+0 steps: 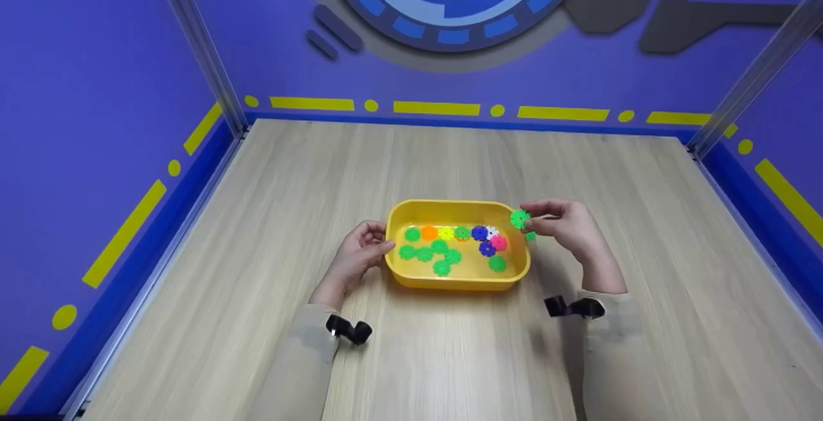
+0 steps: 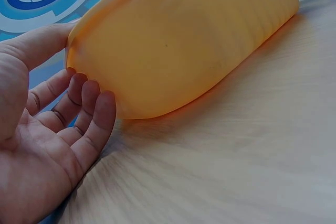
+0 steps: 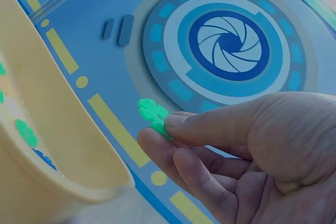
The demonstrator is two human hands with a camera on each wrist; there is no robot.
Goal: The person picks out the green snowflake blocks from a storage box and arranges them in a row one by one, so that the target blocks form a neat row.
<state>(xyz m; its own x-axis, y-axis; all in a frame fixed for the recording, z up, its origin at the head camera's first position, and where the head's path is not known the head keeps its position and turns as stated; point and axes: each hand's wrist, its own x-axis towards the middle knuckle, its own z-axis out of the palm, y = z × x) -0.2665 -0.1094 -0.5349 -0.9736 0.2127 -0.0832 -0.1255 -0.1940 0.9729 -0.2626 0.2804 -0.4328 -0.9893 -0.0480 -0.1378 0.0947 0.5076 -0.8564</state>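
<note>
A green disc (image 1: 519, 219) with a notched edge sits at the fingertips of the right hand (image 1: 572, 228), pinched between thumb and index finger. Most of it sticks out past the grip, toward the yellow tub (image 1: 456, 284), and in the head view it shows over the tub's right end. A smaller green bit (image 1: 530, 236) appears just below those fingers, beside the tub's rim; whether the hand holds it I cannot tell. Inside the tub, more green discs (image 1: 439, 247) lie scattered, mostly toward the left, with an orange disc (image 1: 429, 232) and a yellow disc (image 1: 446, 232) in the back row. Blue discs (image 1: 487, 249), a white disc (image 1: 492, 232) and a pink disc (image 1: 499, 242) cluster toward the right. The left hand (image 1: 357, 254) grips the tub's left end, thumb at the rim, fingertips against the outer wall. The tub stands upright on a wooden table (image 1: 450, 357).
</note>
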